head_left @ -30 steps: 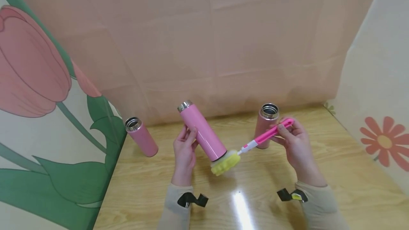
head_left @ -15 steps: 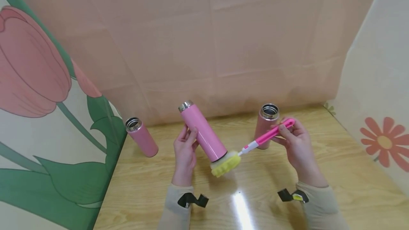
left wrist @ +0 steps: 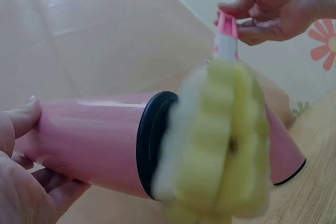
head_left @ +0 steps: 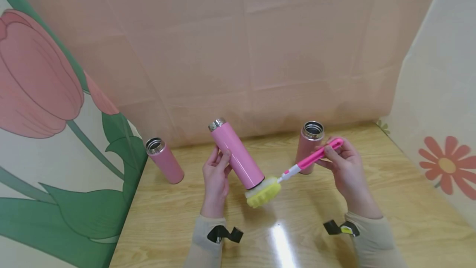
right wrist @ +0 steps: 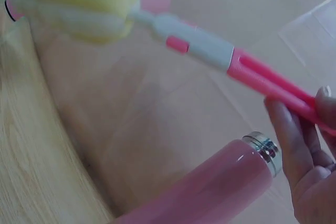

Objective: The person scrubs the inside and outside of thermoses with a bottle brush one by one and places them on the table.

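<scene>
Sponge brush [head_left: 291,172] at base [left wrist: 149,145] of tilted bottle [head_left: 239,156]
Left grip [head_left: 217,177] pinches the bottle, right grip [head_left: 346,169] the brush's pink handle [head_left: 311,159], above the bench [head_left: 156,218].

At lower centre, the left hand [head_left: 217,179] is gripping a tilted pink bottle [head_left: 239,156]. At lower right, the right hand [head_left: 346,168] is holding a sponge brush [head_left: 292,171].

Wood-grain tbl [head_left: 405,210] w/ bright glare [head_left: 282,245], creased pinkish backdrop [head_left: 238,53] behind, tulip-print panel [head_left: 41,77] L, flower-print panel [head_left: 439,102] R.
</scene>
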